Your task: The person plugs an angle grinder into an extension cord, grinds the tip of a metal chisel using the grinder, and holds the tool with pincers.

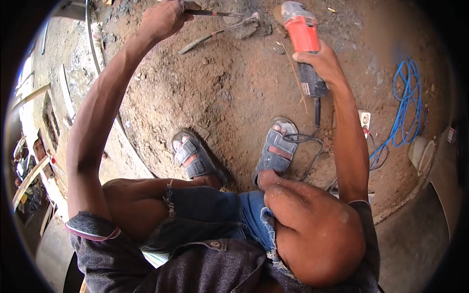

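Observation:
My right hand [321, 62] is wrapped round the body of a red and black angle grinder [303, 37]. The grinder's head points away from me, and its disc is blurred. A black cord leaves its rear end and runs down past my right foot. At the top, the fingers of my left hand [165, 20] close on a thin dark metal rod [215, 13], which points right toward the grinder. Just below it, a second rod [210, 36] lies slanted on the dirt, its far end by a grey stone [245, 31].
My sandalled feet [195, 156] stand on rough dirt ground [229, 93]. To the right are a white socket [364, 118], a coiled blue cable [405, 102] and a pale round container [421, 152]. Long strips [67, 90] and scrap lie along the left.

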`<state>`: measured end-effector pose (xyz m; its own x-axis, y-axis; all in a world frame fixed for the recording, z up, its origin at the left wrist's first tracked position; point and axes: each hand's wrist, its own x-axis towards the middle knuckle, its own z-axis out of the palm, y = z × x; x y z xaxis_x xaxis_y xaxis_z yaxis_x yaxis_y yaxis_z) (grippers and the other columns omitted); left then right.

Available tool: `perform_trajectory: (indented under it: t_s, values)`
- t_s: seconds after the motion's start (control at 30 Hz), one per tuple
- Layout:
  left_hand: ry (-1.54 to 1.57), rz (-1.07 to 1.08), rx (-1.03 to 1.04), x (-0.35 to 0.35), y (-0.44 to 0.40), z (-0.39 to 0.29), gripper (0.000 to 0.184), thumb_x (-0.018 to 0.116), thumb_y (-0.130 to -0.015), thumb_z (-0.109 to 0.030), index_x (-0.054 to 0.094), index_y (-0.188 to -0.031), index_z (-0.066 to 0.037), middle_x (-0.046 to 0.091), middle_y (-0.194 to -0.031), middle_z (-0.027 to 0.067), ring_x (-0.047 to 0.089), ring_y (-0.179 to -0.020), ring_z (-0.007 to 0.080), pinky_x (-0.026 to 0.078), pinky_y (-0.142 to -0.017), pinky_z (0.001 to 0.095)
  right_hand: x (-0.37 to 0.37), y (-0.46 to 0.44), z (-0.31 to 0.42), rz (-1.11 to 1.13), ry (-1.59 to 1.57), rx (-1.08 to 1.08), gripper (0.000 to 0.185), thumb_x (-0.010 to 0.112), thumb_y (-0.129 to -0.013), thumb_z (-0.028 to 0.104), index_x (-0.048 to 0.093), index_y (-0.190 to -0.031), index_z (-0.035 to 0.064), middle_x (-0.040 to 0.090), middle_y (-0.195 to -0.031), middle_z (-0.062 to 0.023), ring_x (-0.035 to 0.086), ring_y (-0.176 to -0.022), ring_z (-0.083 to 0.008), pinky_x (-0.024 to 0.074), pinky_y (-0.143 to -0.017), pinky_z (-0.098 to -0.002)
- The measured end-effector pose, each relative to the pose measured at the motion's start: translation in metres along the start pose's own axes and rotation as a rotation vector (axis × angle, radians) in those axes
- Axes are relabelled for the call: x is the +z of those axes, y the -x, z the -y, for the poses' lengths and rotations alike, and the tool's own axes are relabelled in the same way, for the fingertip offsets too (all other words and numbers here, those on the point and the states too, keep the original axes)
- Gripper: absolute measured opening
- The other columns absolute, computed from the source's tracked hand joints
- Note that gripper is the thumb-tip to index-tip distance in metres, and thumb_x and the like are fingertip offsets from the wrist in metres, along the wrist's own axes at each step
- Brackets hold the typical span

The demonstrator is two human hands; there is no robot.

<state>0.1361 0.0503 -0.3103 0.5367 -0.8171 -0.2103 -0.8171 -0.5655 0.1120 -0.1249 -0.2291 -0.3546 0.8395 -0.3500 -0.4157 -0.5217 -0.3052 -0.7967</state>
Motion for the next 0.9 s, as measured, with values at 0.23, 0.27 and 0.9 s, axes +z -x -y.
perform_trajectory:
  t_s: [0.23, 0.27, 0.9]
  values:
    - [-0.167, -0.108, 0.065, 0.059, -0.046, 0.055, 0.018, 0.057, -0.098, -0.031, 0.064, -0.114, -0.027, 0.071, -0.091, 0.0004, 0.069, -0.081, 0.0182, 0.054, -0.068, 0.0378, -0.042, 0.035, 0.007, -0.053, -0.321, 0.067, 0.046, 0.078, -0.070, 0.024, 0.060, -0.108, 0.0026, 0.063, -0.086, -0.0044, 0.061, -0.074, -0.0153, 0.0497, -0.070, -0.0316]
    - [-0.188, -0.102, 0.056, 0.059, -0.049, 0.055, 0.018, 0.056, -0.098, -0.032, 0.064, -0.113, -0.027, 0.070, -0.091, 0.0007, 0.069, -0.082, 0.0191, 0.053, -0.068, 0.0386, -0.045, 0.041, 0.009, -0.065, -0.360, 0.072, 0.046, 0.077, -0.071, 0.023, 0.060, -0.108, 0.0028, 0.062, -0.086, -0.0038, 0.060, -0.073, -0.0146, 0.0496, -0.069, -0.0311]
    - [0.277, -0.234, 0.002, 0.065, -0.059, 0.017, 0.029, 0.059, -0.094, -0.017, 0.062, -0.122, -0.014, 0.066, -0.111, 0.0134, 0.066, -0.103, 0.0328, 0.048, -0.094, 0.0519, -0.046, 0.062, 0.014, -0.133, -0.914, 0.092, 0.046, 0.072, -0.077, 0.020, 0.055, -0.114, 0.0011, 0.062, -0.089, -0.0076, 0.065, -0.068, -0.0200, 0.0562, -0.058, -0.0340]
